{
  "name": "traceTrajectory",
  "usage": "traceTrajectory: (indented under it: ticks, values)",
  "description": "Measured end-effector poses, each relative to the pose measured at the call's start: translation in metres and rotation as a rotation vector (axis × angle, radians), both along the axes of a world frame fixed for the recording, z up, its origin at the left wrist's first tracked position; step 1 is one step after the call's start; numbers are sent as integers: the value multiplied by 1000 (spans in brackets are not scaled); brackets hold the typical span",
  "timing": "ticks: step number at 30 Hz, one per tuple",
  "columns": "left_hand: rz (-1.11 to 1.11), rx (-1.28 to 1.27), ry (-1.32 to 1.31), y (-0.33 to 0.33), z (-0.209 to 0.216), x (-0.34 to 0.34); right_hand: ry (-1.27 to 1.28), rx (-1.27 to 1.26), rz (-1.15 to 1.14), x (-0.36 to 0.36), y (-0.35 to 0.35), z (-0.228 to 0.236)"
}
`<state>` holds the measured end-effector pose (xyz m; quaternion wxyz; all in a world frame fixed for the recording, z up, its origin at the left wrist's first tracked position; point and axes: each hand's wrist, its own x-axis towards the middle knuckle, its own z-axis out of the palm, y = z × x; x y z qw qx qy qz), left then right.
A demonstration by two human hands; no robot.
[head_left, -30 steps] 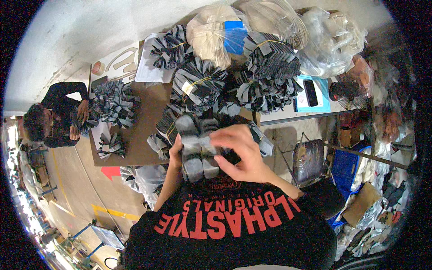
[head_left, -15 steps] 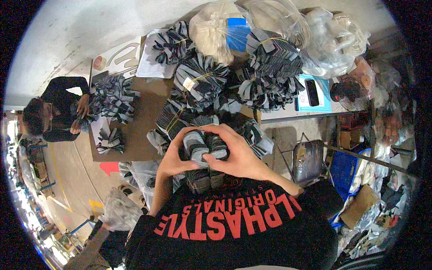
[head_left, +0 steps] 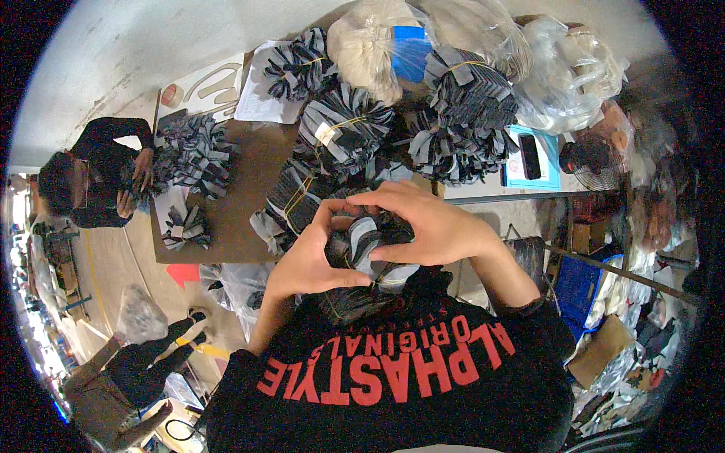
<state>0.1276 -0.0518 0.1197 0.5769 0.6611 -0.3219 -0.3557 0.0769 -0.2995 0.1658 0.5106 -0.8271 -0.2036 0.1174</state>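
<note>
In front of my chest, my left hand (head_left: 313, 260) and my right hand (head_left: 430, 226) curve around a stack of grey and black fabric pieces (head_left: 364, 240). Both thumbs press on its near side, and the fingers behind it are partly hidden. Below my hands, more dark fabric pieces (head_left: 347, 306) lie against my shirt. Just beyond my left hand is a dark fabric bundle (head_left: 291, 200) tied with a yellow band. Farther back stand another banded bundle (head_left: 343, 132) and a tall fabric stack (head_left: 472, 87).
On the left, a co-worker (head_left: 106, 174) handles fabric strips beside a loose heap (head_left: 192, 155) on the brown tabletop (head_left: 226, 241). Clear plastic bags (head_left: 570, 75) line the back. A phone (head_left: 531, 156) and a fan (head_left: 593, 162) sit at right. Another person (head_left: 124, 377) is at lower left.
My hands have shifted slightly, the right one turning more over the top, and the stack between them has tilted. At lower left, another person has come further into view.
</note>
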Motion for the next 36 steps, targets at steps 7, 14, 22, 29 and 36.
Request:
traceTrajectory:
  ticks: [7, 14, 22, 29, 36]
  values:
    - [16, 64, -67, 7, -10, -4, -14, 57, 48, 0, 0, -15]
    - [-71, -67, 52, 3, -12, 5, 99, 70, 14, 2, -1, -5]
    - [-125, 20, 79, 7, -7, 8, 217, 635, -425, -9, 4, -46]
    - [-171, -134, 259, -3, -43, 11, 451, 1067, -761, -14, 12, -108]
    - [-8, -432, 823, 25, -137, -5, 536, 1358, -908, -24, -14, -151]
